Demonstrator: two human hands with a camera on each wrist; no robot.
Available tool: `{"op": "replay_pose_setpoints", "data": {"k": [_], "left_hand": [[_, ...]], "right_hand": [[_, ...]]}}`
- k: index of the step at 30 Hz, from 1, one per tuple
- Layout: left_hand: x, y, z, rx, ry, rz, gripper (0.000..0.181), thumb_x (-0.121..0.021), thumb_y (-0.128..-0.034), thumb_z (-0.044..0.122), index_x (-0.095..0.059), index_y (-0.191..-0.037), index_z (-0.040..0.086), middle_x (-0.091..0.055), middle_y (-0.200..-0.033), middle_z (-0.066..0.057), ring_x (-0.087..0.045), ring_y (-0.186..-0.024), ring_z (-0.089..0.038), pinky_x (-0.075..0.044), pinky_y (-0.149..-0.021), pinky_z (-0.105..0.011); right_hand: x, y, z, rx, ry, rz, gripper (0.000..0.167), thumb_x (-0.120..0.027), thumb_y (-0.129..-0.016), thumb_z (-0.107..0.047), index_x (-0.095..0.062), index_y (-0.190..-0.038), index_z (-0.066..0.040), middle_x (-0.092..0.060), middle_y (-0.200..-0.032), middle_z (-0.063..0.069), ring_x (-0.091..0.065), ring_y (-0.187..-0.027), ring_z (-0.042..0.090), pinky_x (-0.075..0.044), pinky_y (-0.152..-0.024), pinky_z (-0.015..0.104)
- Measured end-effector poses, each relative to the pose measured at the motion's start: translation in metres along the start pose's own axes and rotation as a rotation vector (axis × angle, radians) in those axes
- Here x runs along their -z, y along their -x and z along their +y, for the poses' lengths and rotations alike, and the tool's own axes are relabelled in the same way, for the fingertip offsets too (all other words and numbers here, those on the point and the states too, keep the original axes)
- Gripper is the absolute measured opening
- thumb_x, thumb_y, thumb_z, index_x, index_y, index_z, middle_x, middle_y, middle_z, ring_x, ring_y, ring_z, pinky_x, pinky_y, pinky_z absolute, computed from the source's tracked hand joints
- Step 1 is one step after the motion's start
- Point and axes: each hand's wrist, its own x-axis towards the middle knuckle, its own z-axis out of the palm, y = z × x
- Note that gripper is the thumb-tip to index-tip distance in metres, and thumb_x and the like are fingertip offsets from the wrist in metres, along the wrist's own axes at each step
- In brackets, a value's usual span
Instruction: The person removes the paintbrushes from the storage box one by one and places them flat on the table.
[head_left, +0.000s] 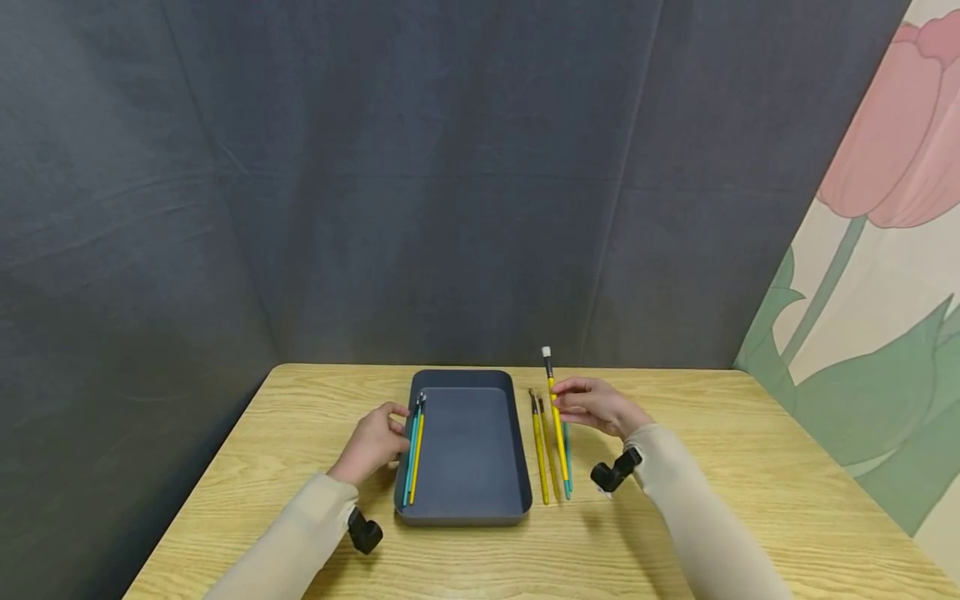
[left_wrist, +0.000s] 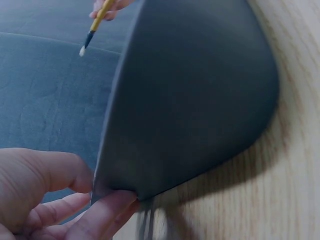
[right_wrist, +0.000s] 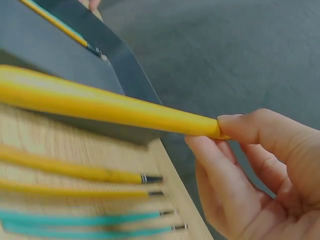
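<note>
My right hand [head_left: 596,407] pinches a thick yellow paintbrush [head_left: 559,437] between thumb and fingers. The brush is raised over the table right of the tray, its white bristles pointing up and away. In the right wrist view its handle [right_wrist: 95,105] crosses the frame. My left hand [head_left: 375,442] grips the left rim of a dark grey tray [head_left: 472,450], thumb and fingers on either side of the wall in the left wrist view. Along the tray's left inside lie a teal paintbrush [head_left: 412,462] and a thin yellow paintbrush [head_left: 417,458].
Two yellow paintbrushes [right_wrist: 75,167] and two teal paintbrushes [right_wrist: 100,219] lie side by side on the wooden table [head_left: 675,517], right of the tray. A dark cloth [head_left: 450,183] hangs behind the table. At the right stands a wall with a painted tulip [head_left: 885,125].
</note>
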Motion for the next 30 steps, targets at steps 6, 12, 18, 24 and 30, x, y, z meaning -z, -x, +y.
{"op": "replay_pose_setpoints", "data": {"k": [6,12,18,24,30], "left_hand": [[0.000,0.000,0.000,0.005,-0.008,0.000,0.051,-0.067,-0.0763,-0.007,-0.054,-0.125,-0.001,-0.061,-0.096,-0.017,-0.061,-0.074,-0.020,-0.056,-0.063,-0.032],[0.001,0.000,0.001,0.022,-0.014,0.000,0.050,-0.067,-0.0771,-0.007,-0.054,-0.125,-0.001,-0.060,-0.095,-0.015,-0.060,-0.074,-0.020,-0.055,-0.063,-0.031],[0.000,-0.001,0.001,0.024,-0.014,0.002,0.050,-0.068,-0.0764,-0.007,-0.055,-0.124,0.000,-0.060,-0.094,-0.015,-0.060,-0.074,-0.020,-0.055,-0.062,-0.031],[-0.001,-0.002,-0.001,0.005,0.001,0.001,0.051,-0.067,-0.0752,-0.007,-0.055,-0.124,-0.001,-0.061,-0.095,-0.016,-0.061,-0.073,-0.019,-0.056,-0.062,-0.031],[0.000,-0.002,-0.003,-0.011,0.004,0.004,0.051,-0.067,-0.0746,-0.007,-0.055,-0.124,-0.001,-0.061,-0.095,-0.017,-0.061,-0.072,-0.019,-0.056,-0.061,-0.031]], "right_hand": [[0.021,0.006,0.011,-0.016,-0.006,0.012,0.025,-0.052,-0.095,0.002,-0.054,-0.120,0.006,-0.062,-0.105,0.007,-0.065,-0.090,0.010,-0.056,-0.084,0.028],[0.029,0.009,0.020,-0.053,0.026,0.056,0.031,-0.053,-0.095,0.003,-0.049,-0.124,0.013,-0.062,-0.106,0.011,-0.066,-0.090,0.013,-0.056,-0.083,0.029],[0.033,0.007,0.029,-0.085,0.053,0.088,0.033,-0.052,-0.094,0.005,-0.047,-0.125,0.017,-0.061,-0.097,0.009,-0.064,-0.084,0.011,-0.057,-0.080,0.028],[0.035,0.003,0.038,-0.126,0.113,0.128,0.031,-0.054,-0.093,0.003,-0.050,-0.122,0.016,-0.062,-0.092,0.007,-0.064,-0.079,0.011,-0.058,-0.076,0.027],[0.030,0.002,0.038,-0.150,0.164,0.159,0.029,-0.056,-0.093,0.002,-0.054,-0.119,0.014,-0.064,-0.094,0.008,-0.065,-0.077,0.012,-0.058,-0.073,0.028]]}}
